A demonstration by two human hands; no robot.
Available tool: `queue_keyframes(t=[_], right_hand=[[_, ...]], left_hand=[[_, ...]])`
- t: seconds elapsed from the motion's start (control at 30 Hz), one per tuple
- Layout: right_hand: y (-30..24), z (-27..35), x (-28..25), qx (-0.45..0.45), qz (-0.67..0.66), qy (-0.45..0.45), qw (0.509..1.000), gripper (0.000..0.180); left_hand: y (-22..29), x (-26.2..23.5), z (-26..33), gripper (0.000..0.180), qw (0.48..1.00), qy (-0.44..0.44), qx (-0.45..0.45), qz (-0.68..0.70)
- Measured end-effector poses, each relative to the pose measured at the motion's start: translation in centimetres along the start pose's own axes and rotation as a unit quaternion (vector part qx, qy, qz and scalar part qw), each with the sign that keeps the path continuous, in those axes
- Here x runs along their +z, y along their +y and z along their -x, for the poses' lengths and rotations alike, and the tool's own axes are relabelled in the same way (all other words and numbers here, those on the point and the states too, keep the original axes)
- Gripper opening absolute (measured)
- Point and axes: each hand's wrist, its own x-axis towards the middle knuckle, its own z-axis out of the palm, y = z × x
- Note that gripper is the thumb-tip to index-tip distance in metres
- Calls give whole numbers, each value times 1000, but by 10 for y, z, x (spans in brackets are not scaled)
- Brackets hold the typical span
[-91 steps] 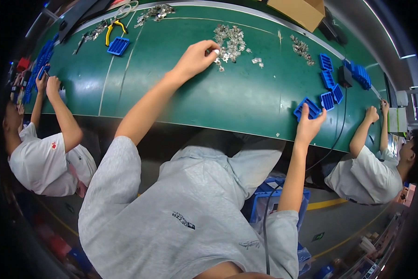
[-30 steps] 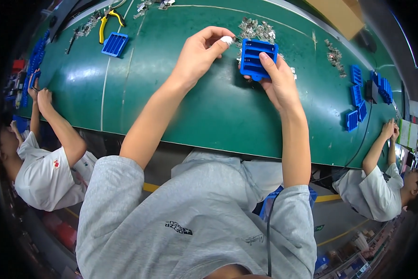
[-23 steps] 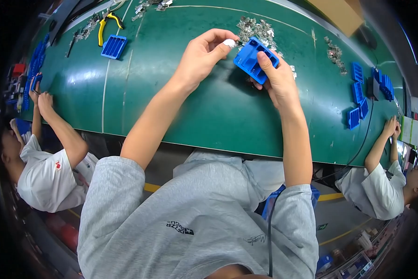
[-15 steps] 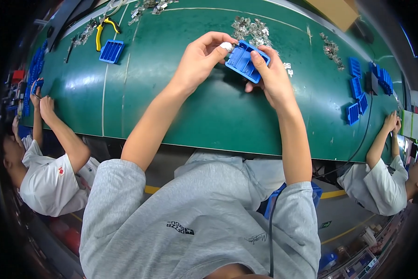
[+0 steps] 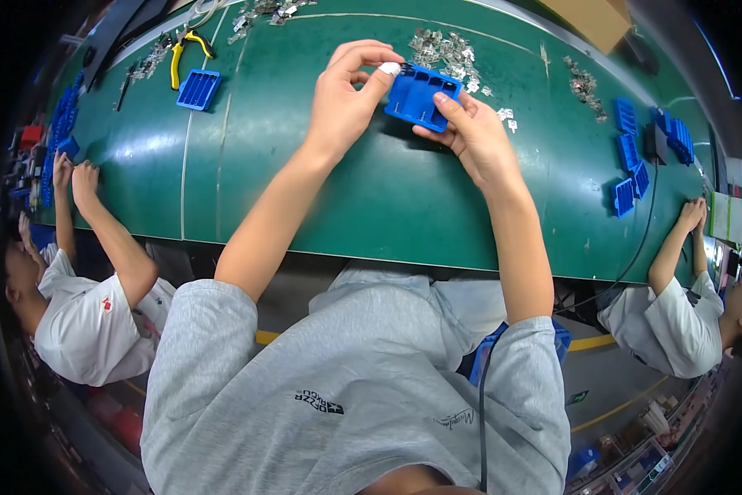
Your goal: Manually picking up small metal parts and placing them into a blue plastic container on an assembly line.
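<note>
Above the green workbench, a blue plastic battery holder (image 5: 421,97) with several long compartments is tilted in front of me. My right hand (image 5: 475,132) grips its right side, thumb over the lower right edge and fingers underneath. My left hand (image 5: 350,95), a white cover on its thumb, pinches at the holder's upper left corner. Something small and dark shows at those fingertips, too small to name. Just beyond the holder lies a pile of small shiny metal pieces (image 5: 445,51).
Yellow-handled pliers (image 5: 178,63) and another blue holder (image 5: 198,89) lie to the left. Several blue holders (image 5: 628,153) sit at the right, near more metal bits (image 5: 585,88). Co-workers sit on the left (image 5: 90,330) and right (image 5: 676,313). A black cable (image 5: 653,206) crosses the bench's right side.
Both hands have moved the holder slightly left and away from me, and it has turned so its compartments sit more upright in view. The left thumb stays at its upper left corner.
</note>
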Motion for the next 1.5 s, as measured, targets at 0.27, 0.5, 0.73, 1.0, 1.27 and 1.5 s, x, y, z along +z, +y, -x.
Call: queue_keyframes(t=[0.27, 0.5, 0.73, 1.0, 1.27, 1.5], right_hand=[[8, 4, 9, 24, 43, -30, 998, 39], [6, 5, 12, 27, 44, -28, 998, 40], [8, 7, 16, 4, 22, -33, 999, 41], [11, 8, 17, -32, 56, -21, 998, 43], [13, 10, 24, -58, 94, 24, 994, 44], [15, 11, 26, -93, 101, 12, 991, 48]], left_hand=[[7, 5, 4, 14, 966, -39, 162, -198], [9, 10, 7, 14, 975, -42, 148, -163], [5, 11, 9, 15, 964, -28, 170, -202], [7, 12, 9, 12, 943, 12, 213, -256], [7, 13, 11, 12, 948, 28, 200, -247], [6, 13, 9, 13, 944, 21, 212, -252]])
